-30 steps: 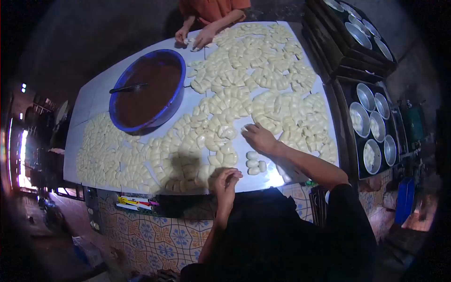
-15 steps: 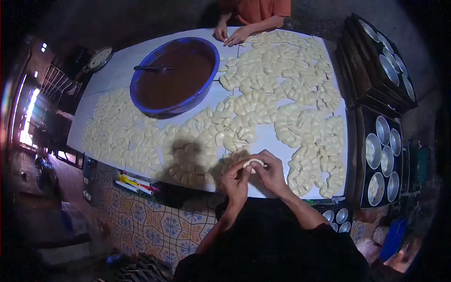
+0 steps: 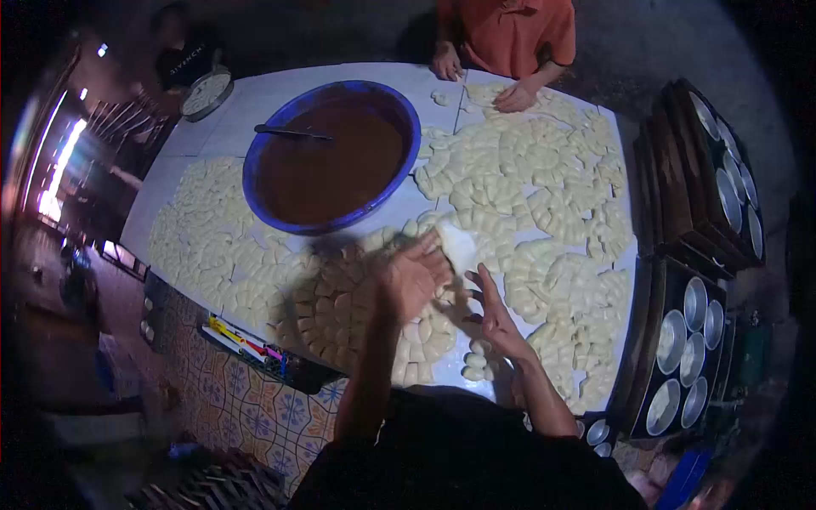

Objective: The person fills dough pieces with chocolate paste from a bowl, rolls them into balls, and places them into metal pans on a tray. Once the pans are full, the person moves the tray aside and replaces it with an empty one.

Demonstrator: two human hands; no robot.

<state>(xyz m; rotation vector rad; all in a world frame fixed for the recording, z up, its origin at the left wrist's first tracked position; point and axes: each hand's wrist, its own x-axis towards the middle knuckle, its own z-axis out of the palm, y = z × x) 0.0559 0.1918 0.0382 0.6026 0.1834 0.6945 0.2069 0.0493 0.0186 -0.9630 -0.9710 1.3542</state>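
My left hand [image 3: 415,279] reaches over the table with its fingers stretched out, slightly blurred, above pale filled-looking dough pieces. My right hand [image 3: 500,321] is to its right, thumb and fingers apart, with nothing visible in it. Below and between the hands lies a spread of flattened, overlapping dough pieces [image 3: 425,344]. Several small rounded dough pieces [image 3: 476,361] sit by the front edge, near my right wrist. More dough pieces [image 3: 557,263] cover the table's right side, and smaller ones [image 3: 208,221] cover its left.
A blue basin [image 3: 257,197] of brown filling stands at the back, a dark-handled utensil [image 3: 293,133] in it. Opposite, a person's hands [image 3: 517,96] touch dough. Another person is at the far left by a round pan [image 3: 206,93]. Trays of metal tins [image 3: 693,359] stand right.
My hands have parted and moved forward; the dough piece they held between them no longer shows there. The opposite person's hands have moved apart. The camera view has shifted.
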